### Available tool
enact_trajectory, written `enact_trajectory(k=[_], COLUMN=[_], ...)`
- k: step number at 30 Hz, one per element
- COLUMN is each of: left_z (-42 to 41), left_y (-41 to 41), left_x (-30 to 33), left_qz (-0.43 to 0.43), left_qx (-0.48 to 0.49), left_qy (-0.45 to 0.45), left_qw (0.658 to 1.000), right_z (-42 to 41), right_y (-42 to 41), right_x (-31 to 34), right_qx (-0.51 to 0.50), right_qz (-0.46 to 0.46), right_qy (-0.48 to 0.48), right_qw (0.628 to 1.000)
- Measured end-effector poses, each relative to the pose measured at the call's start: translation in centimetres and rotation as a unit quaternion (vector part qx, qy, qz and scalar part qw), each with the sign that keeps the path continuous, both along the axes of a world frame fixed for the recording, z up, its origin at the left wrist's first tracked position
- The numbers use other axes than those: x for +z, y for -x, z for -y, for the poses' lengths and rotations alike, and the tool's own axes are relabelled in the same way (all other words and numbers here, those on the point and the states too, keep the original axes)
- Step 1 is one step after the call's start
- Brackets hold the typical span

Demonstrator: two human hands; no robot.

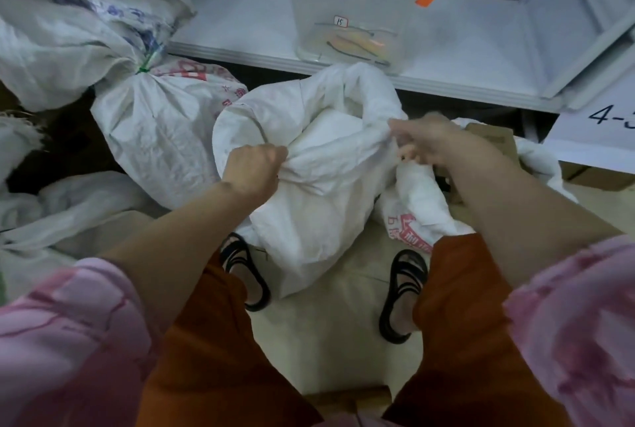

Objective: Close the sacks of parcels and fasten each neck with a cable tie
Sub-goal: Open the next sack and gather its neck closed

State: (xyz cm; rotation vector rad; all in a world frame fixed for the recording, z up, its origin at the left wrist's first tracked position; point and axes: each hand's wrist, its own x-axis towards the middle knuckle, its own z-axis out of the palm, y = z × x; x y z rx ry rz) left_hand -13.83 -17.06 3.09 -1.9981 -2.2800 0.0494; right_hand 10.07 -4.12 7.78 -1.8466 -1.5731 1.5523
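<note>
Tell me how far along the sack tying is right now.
Done: the white woven sack at left already has a green cable tie cinched round its neck. In hand: the left hand and right hand are bunching the middle white sack, with no tie on it yet. Left: a tie from the clear plastic tub on the shelf.

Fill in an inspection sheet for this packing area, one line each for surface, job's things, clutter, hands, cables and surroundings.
Surface: pale floor, partly covered by sacks.
Job's things: open white sack with its neck being gathered; tied sack at left, fastened with a green cable tie; clear tub of cable ties on the shelf.
Clutter: loose sacks at far left; cardboard boxes at right.
Hands: left hand grips bunched sack cloth; right hand pinches the sack rim.
Cables: nothing seen.
Surroundings: grey metal shelving; paper label reading "4-".
</note>
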Motion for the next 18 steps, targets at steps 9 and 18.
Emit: enact_trajectory(k=[9,18], left_z=[0.7,2.3], left_y=[-3.2,-1.4], left_x=[0.4,3.3], left_qz=[0.006,0.472], left_qx=[-0.144,0.322], left_qy=[-0.195,-0.128], left_qw=[0.97,0.81], right_z=[6.6,7.3], right_y=[5.8,5.8], right_x=[-1.0,-5.7], right_qx=[0.454,0.488], right_qz=[0.334,0.379], right_qy=[-0.496,-0.552], right_qw=[0.66,0.56])
